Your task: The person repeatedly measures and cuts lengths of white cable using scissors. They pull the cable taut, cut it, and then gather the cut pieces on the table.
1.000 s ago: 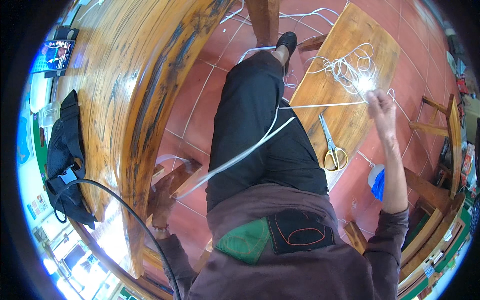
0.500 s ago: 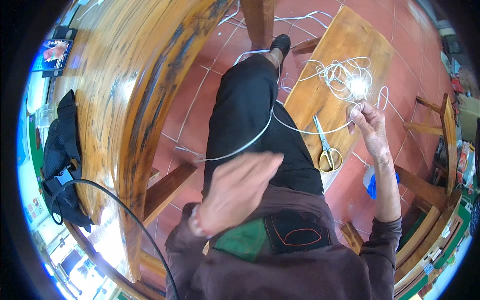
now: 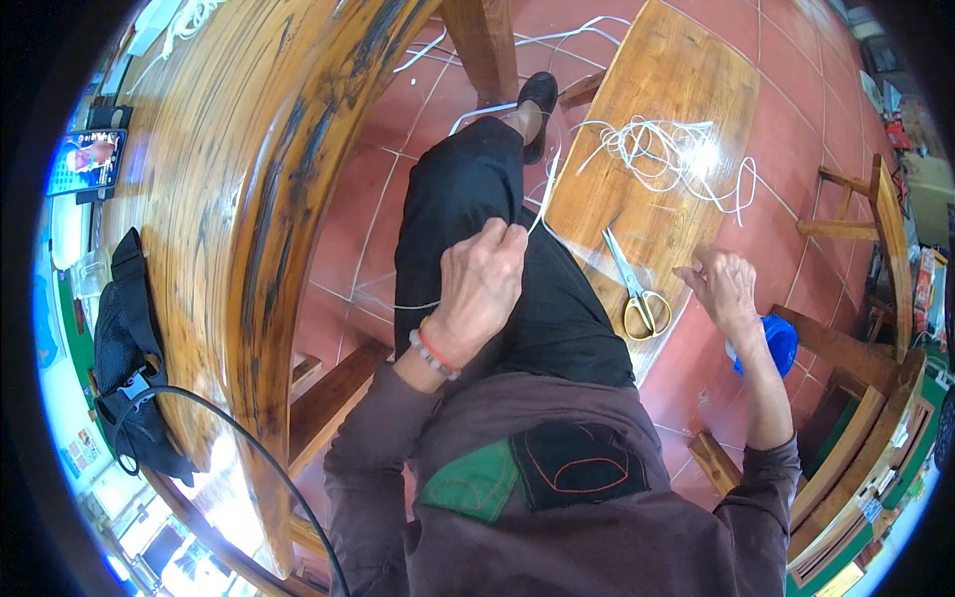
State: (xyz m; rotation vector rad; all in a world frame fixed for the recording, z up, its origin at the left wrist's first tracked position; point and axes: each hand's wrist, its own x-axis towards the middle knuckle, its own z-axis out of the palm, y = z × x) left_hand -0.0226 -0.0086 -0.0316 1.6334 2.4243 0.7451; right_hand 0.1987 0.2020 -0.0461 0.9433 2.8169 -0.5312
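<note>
My left hand [image 3: 482, 279] is closed around a thin white cord [image 3: 543, 199] above my thigh. One length rises from its fingers, and another trails out on the left toward the floor. My right hand [image 3: 726, 289] hovers beyond the right edge of the wooden bench, fingers curled. A faint blurred streak runs across the bench toward it; what its fingertips hold, if anything, cannot be made out. Scissors [image 3: 637, 295] with yellow handles lie on the bench between my hands, blades slightly apart. Farther up the bench rests a loose tangle of white cord [image 3: 652, 149].
The wooden bench [image 3: 686, 60] stands on red floor tiles. A thick wooden table [image 3: 229, 149] fills the left side, carrying a phone [image 3: 88, 162] and a black mesh strap [image 3: 129, 338]. Near my right wrist is a blue round object [image 3: 779, 343]. A wooden chair [image 3: 885, 249] stands at right.
My left hand has moved up and right and now grips the cord. My right hand has moved down slightly; the cord loop seen in its pinch no longer shows clearly. The view has shifted a little.
</note>
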